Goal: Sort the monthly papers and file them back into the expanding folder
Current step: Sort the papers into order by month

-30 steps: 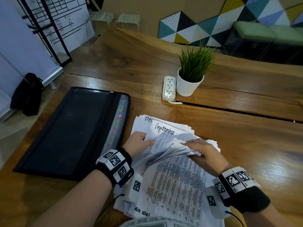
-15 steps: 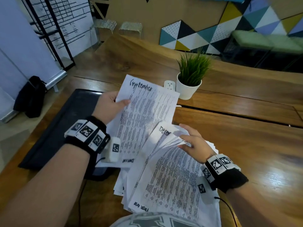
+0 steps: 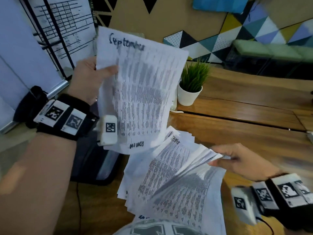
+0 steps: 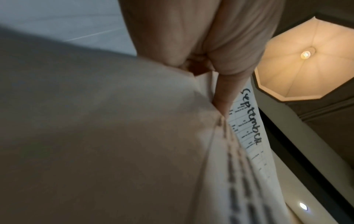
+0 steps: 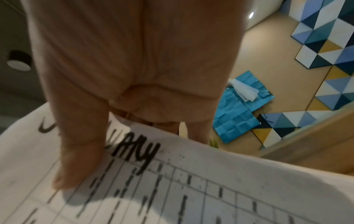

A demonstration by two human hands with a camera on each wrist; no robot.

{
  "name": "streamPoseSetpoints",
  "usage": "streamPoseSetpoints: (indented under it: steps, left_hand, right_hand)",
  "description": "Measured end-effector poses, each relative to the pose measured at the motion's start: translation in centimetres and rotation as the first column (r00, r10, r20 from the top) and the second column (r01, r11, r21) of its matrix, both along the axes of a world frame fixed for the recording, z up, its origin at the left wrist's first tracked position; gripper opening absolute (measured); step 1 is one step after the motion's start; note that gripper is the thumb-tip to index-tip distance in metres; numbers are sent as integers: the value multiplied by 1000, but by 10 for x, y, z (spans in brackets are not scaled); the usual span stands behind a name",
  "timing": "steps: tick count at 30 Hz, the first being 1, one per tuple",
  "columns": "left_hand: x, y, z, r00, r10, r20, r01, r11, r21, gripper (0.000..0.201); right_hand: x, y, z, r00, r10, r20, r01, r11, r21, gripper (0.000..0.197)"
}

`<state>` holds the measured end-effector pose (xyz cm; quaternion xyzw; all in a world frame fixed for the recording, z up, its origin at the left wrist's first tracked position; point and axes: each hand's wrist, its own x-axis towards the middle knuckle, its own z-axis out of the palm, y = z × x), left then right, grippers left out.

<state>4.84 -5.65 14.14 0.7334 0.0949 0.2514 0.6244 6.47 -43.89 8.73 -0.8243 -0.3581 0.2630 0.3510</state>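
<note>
Her left hand (image 3: 88,78) is pinching the "September" sheet (image 3: 140,92) by its edge, lifted above the table (image 3: 245,133); right hand (image 3: 240,161) is gripping fanned papers (image 3: 171,177), top one headed "December"

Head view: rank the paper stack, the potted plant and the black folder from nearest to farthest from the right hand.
1. Paper stack: held at its edge by the right hand.
2. Potted plant: beyond the hand, farther back on the table.
3. Black folder: at the table's left side, past the stack.
The plant and folder are close to call.
</note>
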Motion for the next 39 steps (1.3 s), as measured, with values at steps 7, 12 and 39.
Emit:
streamPoseSetpoints:
  steps: [7, 12, 39]
  left_hand:
    - [-1, 14, 16, 990, 138, 34, -133, 983, -126, 8]
    - [19, -9, -36, 983, 5, -185, -50, 969, -242, 18]
    - [-9, -116, -192, 613, -604, -510, 163, 728, -666, 75]
  right_hand:
    - [-26, -18, 42, 995, 88, -38, -84, 992, 99, 26]
    - [-24, -17, 50, 990, 116, -76, -113, 993, 46, 22]
    - [63, 107, -85, 948, -77, 309, 150, 964, -219, 42]
